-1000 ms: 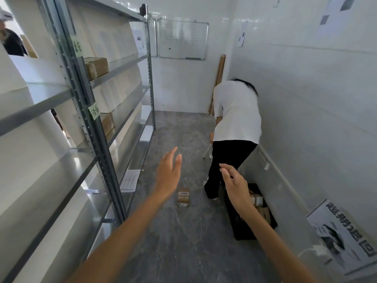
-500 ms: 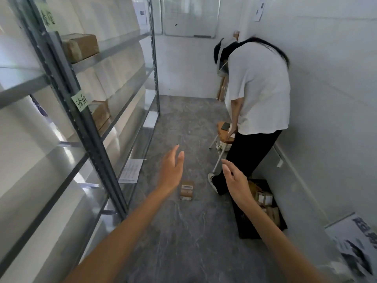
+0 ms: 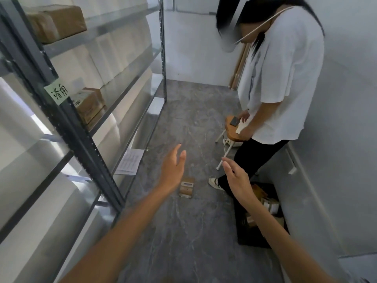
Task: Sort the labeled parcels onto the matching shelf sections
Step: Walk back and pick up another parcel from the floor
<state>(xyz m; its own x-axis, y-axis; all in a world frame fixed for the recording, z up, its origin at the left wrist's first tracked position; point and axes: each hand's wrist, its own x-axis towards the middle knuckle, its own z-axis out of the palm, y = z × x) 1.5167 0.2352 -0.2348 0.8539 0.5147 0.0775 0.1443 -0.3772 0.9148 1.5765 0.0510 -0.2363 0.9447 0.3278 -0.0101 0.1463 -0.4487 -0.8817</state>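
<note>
Step in hand: fetching the next parcel. Nothing picked up yet.

- Left hand (image 3: 172,170): empty, fingers straight and loosely spread, raised in the air at about 11 o'clock of the floor parcel.
- Right hand (image 3: 237,178): empty too, fingers relaxed, held out at 1 o'clock in your view, above the near edge of the black crate (image 3: 253,241).
- Small brown parcel (image 3: 186,187): lies flat on the grey floor, label up, dead ahead at 12 o'clock, between your two hands as seen from above. Neither hand touches it.
- More parcels sit in the crate against the wall at 3 o'clock.
- Shelf rack (image 3: 73,127) runs along 9 o'clock; a green tag (image 3: 57,93) marks one section, and brown boxes (image 3: 89,107) already sit just beyond it.
- Another person (image 3: 285,78) stands at 2 o'clock beside a stool (image 3: 232,131), one foot near the floor parcel.

Next move, as I judge it: bend down, grasp the floor parcel, read its label, and match it to a shelf tag. The print is too small to read from here. Mind the person's foot as you reach.
</note>
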